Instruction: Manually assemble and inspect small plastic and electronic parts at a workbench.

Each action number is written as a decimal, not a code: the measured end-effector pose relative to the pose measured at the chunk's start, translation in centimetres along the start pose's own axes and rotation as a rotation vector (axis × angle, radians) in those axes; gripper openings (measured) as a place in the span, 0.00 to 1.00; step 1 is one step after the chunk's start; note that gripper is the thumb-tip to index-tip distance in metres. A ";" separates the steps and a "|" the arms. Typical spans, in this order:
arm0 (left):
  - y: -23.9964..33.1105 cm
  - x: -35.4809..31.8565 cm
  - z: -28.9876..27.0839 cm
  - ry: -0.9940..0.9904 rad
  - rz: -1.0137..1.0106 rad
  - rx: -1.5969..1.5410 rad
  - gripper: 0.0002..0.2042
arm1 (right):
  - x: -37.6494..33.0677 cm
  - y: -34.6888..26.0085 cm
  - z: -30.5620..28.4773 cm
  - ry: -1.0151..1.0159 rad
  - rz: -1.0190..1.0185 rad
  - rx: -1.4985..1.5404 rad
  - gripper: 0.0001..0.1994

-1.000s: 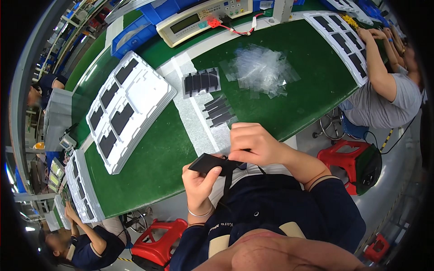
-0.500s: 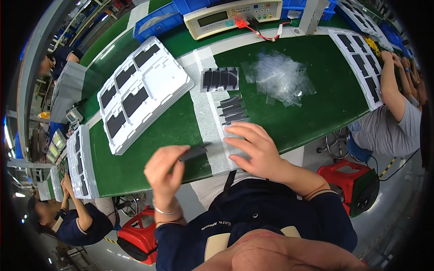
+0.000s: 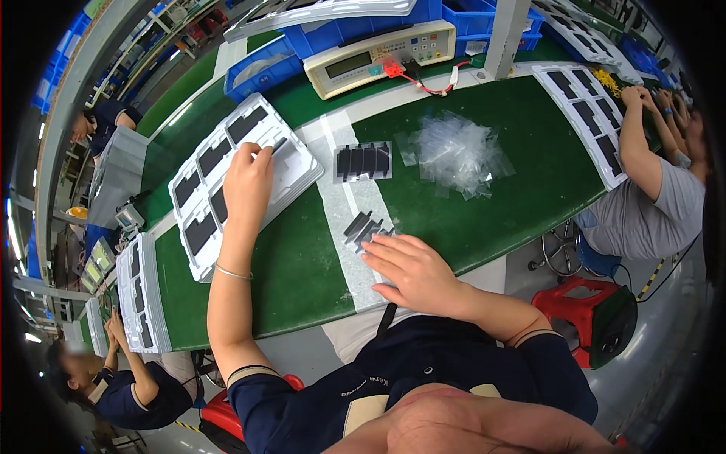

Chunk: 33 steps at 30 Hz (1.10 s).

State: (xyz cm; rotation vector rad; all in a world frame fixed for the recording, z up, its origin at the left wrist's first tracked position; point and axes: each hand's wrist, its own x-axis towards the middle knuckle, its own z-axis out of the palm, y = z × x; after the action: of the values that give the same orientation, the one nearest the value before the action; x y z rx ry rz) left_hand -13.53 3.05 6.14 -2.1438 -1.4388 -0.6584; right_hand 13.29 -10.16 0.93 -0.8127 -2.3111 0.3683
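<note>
My left hand (image 3: 248,181) reaches over a stack of white moulded trays (image 3: 291,175). Its fingers pinch a flat black piece (image 3: 280,144), seen nearly edge-on at a tray compartment. Other flat black pieces (image 3: 246,121) lie in the neighbouring compartments. Fingers outstretched, my right hand (image 3: 414,271) rests palm down by the front edge of the bench. Its fingertips touch a fanned group of dark flat strips (image 3: 363,227) on a pale paper band (image 3: 336,250). Farther back, more black strips lie side by side on a clear sheet (image 3: 363,162).
A loose heap of clear plastic sheets (image 3: 463,155) lies on the green bench (image 3: 522,136). Behind stand a cream meter (image 3: 378,59) with red leads, blue bins (image 3: 261,69) and a metal post (image 3: 505,41). Co-workers sit at both sides near more white trays (image 3: 586,121).
My left hand has carried the flat black piece from the bench's front edge up and away to the white tray. The strips under my right fingertips have turned and bunched closer.
</note>
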 end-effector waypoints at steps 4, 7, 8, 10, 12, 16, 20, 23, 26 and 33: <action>-0.4 -1.3 1.5 -0.111 -0.025 -0.121 0.07 | 0.1 0.0 -0.3 -0.051 -0.025 0.045 0.21; -0.8 -2.0 1.8 -0.071 -0.071 -0.179 0.07 | 0.3 0.0 -0.2 -0.091 -0.038 0.052 0.21; -0.8 -2.3 2.0 -0.045 -0.080 -0.196 0.07 | 0.2 0.0 -0.3 -0.114 -0.044 0.052 0.21; -0.9 -2.5 2.0 -0.029 -0.082 -0.202 0.07 | 0.5 -0.3 -0.6 -0.185 -0.101 0.029 0.23; -0.7 -2.5 2.0 -0.019 -0.092 -0.218 0.06 | 0.4 -0.8 -1.1 -0.277 -0.146 0.069 0.24; -0.7 -2.3 1.9 -0.024 -0.097 -0.241 0.06 | -0.8 -0.5 0.2 -0.158 -0.447 0.139 0.14; -0.3 -2.0 1.8 -0.014 -0.114 -0.266 0.08 | -0.3 0.2 0.0 -0.051 -0.606 0.233 0.05; 0.0 -1.8 1.6 0.039 -0.131 -0.287 0.04 | 2.0 1.5 -1.9 -0.208 -0.741 0.147 0.04; 0.1 -2.1 0.5 0.048 -0.092 -0.263 0.06 | 7.2 3.6 -3.9 -0.040 -0.759 0.075 0.04; 5.3 -2.6 -0.8 -0.284 -0.119 -1.041 0.06 | 8.1 9.0 -3.2 0.198 -0.635 0.072 0.03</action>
State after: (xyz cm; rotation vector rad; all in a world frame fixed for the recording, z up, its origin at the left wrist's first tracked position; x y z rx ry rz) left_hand -9.54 -1.12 4.52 -3.0210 -1.5570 -1.4287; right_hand 14.68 2.07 3.28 -0.0502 -2.2094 0.0797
